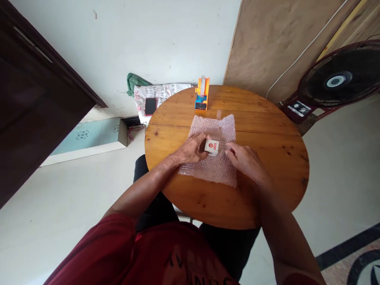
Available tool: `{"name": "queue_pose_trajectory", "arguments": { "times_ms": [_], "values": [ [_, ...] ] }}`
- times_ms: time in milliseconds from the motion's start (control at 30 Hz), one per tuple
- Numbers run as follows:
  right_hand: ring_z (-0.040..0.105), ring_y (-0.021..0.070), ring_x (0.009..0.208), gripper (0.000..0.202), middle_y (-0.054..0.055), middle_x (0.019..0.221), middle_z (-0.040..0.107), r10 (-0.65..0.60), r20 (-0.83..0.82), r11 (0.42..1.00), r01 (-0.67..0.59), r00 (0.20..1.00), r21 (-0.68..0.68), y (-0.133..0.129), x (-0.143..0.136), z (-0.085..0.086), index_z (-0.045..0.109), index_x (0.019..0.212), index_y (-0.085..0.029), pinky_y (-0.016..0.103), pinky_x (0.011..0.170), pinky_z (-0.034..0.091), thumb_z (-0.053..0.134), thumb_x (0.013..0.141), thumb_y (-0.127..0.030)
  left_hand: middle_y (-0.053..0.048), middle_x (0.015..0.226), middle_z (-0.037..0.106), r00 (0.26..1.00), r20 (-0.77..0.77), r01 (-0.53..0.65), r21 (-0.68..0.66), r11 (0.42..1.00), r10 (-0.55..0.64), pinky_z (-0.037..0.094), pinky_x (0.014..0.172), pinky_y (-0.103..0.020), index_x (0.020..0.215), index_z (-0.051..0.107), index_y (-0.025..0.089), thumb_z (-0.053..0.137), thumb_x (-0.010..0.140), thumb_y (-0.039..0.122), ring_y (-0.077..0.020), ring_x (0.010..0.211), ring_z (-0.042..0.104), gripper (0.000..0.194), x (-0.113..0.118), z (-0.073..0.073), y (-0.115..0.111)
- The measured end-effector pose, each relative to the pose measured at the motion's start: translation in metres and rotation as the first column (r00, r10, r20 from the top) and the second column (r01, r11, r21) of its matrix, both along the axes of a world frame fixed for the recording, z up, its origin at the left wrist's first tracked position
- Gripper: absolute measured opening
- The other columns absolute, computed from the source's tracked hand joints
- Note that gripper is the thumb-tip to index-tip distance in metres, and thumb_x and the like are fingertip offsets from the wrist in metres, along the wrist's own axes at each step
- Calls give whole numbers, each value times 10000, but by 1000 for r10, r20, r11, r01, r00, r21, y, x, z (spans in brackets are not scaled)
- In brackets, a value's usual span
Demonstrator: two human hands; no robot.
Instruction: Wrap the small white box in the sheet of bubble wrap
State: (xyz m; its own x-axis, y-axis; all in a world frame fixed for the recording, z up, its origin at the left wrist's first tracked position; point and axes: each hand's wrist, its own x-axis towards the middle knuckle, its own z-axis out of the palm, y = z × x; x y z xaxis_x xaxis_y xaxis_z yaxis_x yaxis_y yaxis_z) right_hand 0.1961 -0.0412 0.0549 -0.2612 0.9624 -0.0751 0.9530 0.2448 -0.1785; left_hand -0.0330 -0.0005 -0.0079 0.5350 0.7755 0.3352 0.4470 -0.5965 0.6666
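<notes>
Small white box (212, 147) with a red printed label is sitting between the hands, over the bubble wrap (209, 171). Left hand (194, 148) is curving in from the side, thumb and fingers parted by the box's width and keeping hold of its near-left side. Right hand (245, 158) is curling its fingers, thumb close to the forefinger, at the wrap's right-hand edge; whether it is pinching the film, I cannot tell. Wrap is spreading beneath both hands, clear, dimpled, roughly four-sided, its far corner to the right lifting slightly. Bench (267, 130) is showing round-edged, glossy orange-brown planks with dark knots and seams. Wood is running widest outward from the right hand to the curved rim, narrower beyond the left wrist; a strip is lying between wrap and near rim. Ahead of the hands, an orange-and-blue plastic tape dispenser (202, 95) is standing near the far rim.
</notes>
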Motion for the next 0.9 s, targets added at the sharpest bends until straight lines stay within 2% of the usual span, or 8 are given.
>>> {"name": "queue_pose_trajectory", "arguments": {
  "times_ms": [167, 300, 500, 633, 900],
  "values": [
    [702, 262, 869, 262, 78, 1028, 778, 0, 44, 1000, 0, 999, -15, 0, 6, -15, 695, 1084, -250, 324, 656, 381, 481, 961, -335, -59, 977, 656, 1000, -27, -11, 21, 1000, 12, 473, 953, -416, 1037, 534, 190, 649, 715, 200, -241, 985, 621, 342, 1, 10, -4],
    [703, 272, 890, 247, 80, 1047, 775, 22, 43, 1000, -22, 999, 16, 0, 9, -18, 685, 1094, -247, 330, 649, 378, 508, 953, -345, -60, 1017, 659, 998, -46, -39, -19, 999, 38, 472, 968, -410, 1057, 542, 191, 664, 707, 198, -239, 1023, 613, 372, 2, 12, -7],
    [707, 285, 894, 256, 87, 1053, 777, 9, 59, 1000, -9, 998, 6, 1, 8, -18, 688, 1115, -246, 341, 657, 389, 526, 945, -349, -53, 1052, 654, 998, 16, -60, -73, 996, 61, 490, 946, -386, 1063, 539, 204, 675, 715, 211, -223, 1023, 617, 375, 2, 12, -10],
    [706, 287, 918, 273, 85, 1073, 773, 22, 43, 1000, -23, 999, 11, 1, 9, -20, 678, 1148, -241, 343, 675, 406, 525, 946, -343, -45, 968, 656, 999, -34, -32, -28, 999, 31, 475, 942, -409, 1021, 542, 197, 686, 684, 218, -235, 979, 615, 367, 4, 12, -10],
    [705, 283, 903, 316, 94, 1093, 770, 26, 48, 1000, -26, 999, 8, 1, 9, -22, 672, 1195, -230, 346, 693, 417, 508, 950, -345, -51, 1018, 672, 993, -117, -7, 41, 999, 12, 431, 987, -419, 1046, 519, 210, 674, 683, 228, -259, 1032, 606, 395, 5, 11, -11]
  ]
}}
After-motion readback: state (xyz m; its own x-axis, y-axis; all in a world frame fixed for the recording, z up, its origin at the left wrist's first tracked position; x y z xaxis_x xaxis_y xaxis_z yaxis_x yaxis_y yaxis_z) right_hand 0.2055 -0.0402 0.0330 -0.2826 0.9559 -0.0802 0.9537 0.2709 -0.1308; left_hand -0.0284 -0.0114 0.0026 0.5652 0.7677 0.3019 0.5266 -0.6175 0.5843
